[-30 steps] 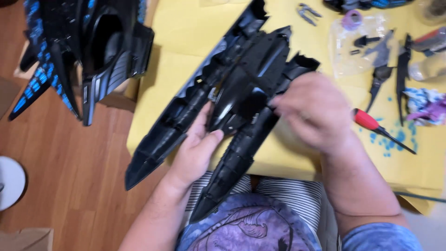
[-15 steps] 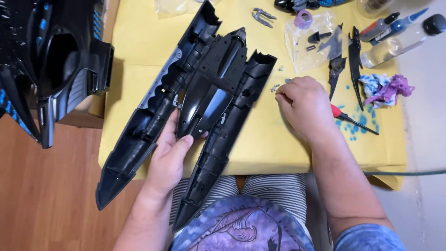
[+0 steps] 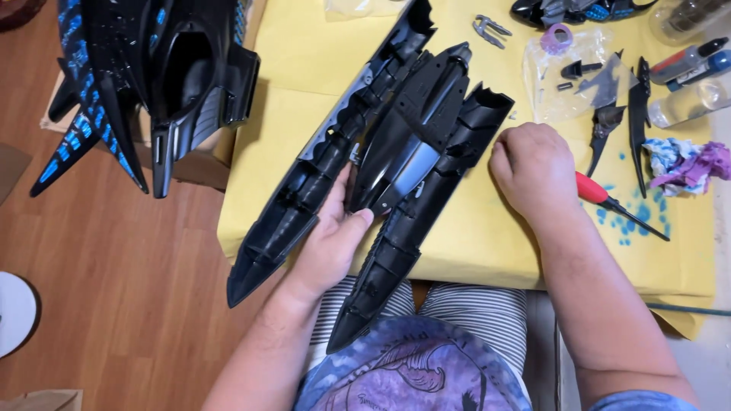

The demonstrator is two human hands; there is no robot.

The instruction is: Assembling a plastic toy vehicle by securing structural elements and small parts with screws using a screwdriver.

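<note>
A long black toy vehicle hull [image 3: 381, 164] lies upside down and diagonal on the yellow table cover [image 3: 304, 68], its pointed ends hanging over the near edge. My left hand [image 3: 331, 240] holds its lower middle, thumb across the central grey-blue section. My right hand [image 3: 533, 171] rests as a closed fist on the cover just right of the hull, knuckles near the hull's side pod. What the fist holds, if anything, is hidden. A red-handled screwdriver [image 3: 609, 202] lies right beside that hand.
A second black and blue vehicle shell [image 3: 152, 84] sits on a box at upper left over wooden floor. Clear bags [image 3: 571, 68] with small parts, black fins [image 3: 636, 114], glue bottles [image 3: 689, 61] and a crumpled purple rag [image 3: 685, 164] crowd the right side. Blue paint spots mark the cover.
My right hand has drawn off the hull to the table at its right and closed. The left hand stays on the hull. The camera view has shifted.
</note>
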